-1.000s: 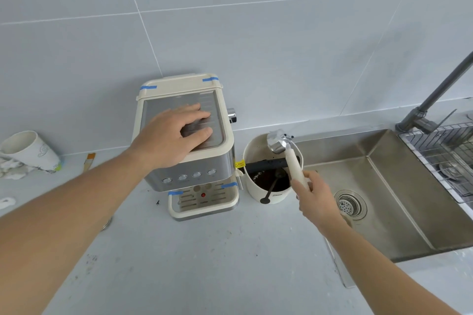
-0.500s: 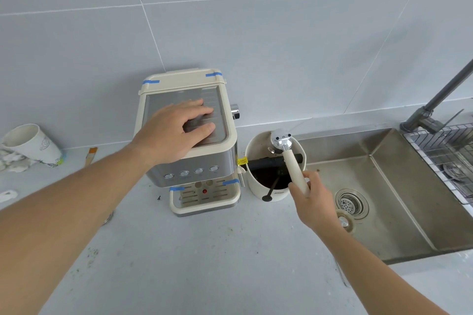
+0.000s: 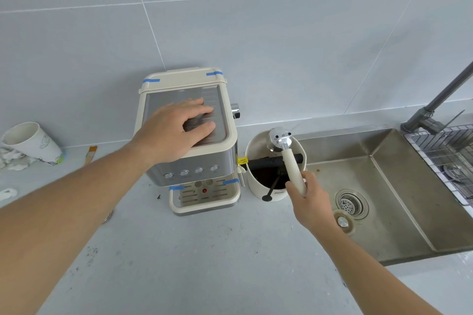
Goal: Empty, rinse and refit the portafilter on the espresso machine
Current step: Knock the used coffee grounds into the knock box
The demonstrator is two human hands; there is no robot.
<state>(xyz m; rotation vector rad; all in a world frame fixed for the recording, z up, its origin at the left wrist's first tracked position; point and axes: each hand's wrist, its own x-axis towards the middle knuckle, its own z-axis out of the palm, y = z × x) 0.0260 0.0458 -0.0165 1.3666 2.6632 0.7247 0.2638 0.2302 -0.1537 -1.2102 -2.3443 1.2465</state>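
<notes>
The left hand lies spread flat on the espresso machine. The right hand grips the portafilter handle over the knock box

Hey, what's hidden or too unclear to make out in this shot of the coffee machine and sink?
Head view only:
- Portafilter basket: faces down over the knock box, so whether it is empty is hidden.
- Faucet spout: cut off by the right edge.
- Espresso machine button symbols: too small.
- Its top plate: partly covered by the left hand.
</notes>
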